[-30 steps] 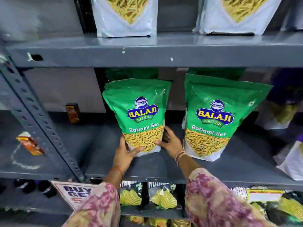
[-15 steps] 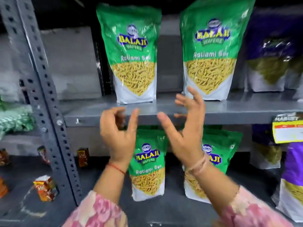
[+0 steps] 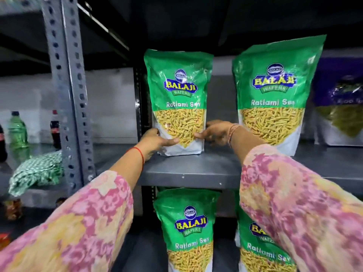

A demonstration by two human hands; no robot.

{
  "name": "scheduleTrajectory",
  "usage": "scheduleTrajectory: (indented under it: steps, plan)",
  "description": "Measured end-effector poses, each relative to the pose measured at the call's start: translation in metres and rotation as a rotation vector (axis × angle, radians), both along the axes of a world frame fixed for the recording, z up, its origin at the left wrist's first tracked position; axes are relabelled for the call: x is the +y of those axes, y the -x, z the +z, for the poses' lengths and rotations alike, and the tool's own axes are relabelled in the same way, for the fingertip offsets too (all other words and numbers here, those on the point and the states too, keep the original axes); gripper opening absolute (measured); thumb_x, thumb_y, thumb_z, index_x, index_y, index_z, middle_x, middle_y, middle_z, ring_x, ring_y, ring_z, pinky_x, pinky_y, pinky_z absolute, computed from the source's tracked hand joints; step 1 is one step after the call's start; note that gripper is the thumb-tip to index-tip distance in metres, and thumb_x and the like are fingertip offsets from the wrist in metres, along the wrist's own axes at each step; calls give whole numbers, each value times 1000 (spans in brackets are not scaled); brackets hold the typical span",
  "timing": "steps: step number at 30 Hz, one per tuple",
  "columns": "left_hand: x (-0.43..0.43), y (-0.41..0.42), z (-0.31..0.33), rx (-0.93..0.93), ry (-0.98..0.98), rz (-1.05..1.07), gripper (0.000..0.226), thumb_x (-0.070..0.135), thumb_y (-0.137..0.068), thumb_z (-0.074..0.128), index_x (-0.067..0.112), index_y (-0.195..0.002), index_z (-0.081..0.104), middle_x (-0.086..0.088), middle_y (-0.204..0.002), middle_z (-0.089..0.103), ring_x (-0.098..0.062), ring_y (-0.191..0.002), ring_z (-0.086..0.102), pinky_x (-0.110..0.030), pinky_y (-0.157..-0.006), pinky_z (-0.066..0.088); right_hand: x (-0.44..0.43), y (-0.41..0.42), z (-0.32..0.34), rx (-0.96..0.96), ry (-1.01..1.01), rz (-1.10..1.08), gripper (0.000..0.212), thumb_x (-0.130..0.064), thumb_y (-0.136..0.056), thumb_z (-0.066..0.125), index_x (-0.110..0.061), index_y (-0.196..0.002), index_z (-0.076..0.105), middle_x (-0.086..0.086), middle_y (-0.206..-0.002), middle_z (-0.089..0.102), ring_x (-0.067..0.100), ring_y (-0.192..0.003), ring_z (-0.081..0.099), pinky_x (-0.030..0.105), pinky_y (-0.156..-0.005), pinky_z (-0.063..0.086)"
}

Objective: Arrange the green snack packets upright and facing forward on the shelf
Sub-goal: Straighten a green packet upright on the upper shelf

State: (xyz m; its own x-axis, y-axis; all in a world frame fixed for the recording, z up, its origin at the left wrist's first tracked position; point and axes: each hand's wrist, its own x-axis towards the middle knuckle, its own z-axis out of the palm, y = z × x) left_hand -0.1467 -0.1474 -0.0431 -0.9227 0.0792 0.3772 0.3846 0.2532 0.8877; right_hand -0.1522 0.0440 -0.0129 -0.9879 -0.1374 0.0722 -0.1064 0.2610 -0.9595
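Two green Balaji Ratlami Sev packets stand upright, labels forward, on the grey upper shelf (image 3: 188, 170). The left upper packet (image 3: 179, 91) is gripped low down from both sides: my left hand (image 3: 156, 141) holds its left bottom edge, my right hand (image 3: 215, 133) its right bottom edge. The right upper packet (image 3: 275, 91) stands apart, untouched. Below, on the lower shelf, a left lower packet (image 3: 189, 230) stands upright, and a right lower packet (image 3: 261, 250) is partly hidden by my right sleeve.
A perforated grey upright post (image 3: 67, 91) stands at the left. Beyond it are a green bottle (image 3: 17, 130), a dark cola bottle (image 3: 55, 130) and a green checked cloth (image 3: 37, 171). A purple snack packet (image 3: 341, 103) stands at the far right.
My hands left the lower-shelf packet, rose open in front of the upper shelf, and now grip the bottom of the left upper packet. The view tilted upward.
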Motion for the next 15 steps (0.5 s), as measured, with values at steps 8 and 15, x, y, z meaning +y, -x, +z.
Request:
scheduleTrajectory:
  steps: [8, 15]
  plan:
    - [-18, -13, 13, -2, -96, -151, 34, -1, -72, 66, -3, -105, 59, -14, -107, 64, -9, -67, 68, -20, -62, 56, -11, -27, -2, 263, 15, -123, 33, -10, -57, 82, -13, -82, 60, 13, -102, 68, 28, -91, 60, 35, -68, 43]
    - [-53, -51, 16, 42, -30, -212, 18, 0, -69, 67, 10, -83, 62, 15, -60, 72, -4, -57, 67, -14, -48, 51, -26, -70, -19, 516, 17, -142, 59, -31, -40, 88, -18, -87, 55, 8, -102, 69, 24, -96, 64, 41, -81, 54]
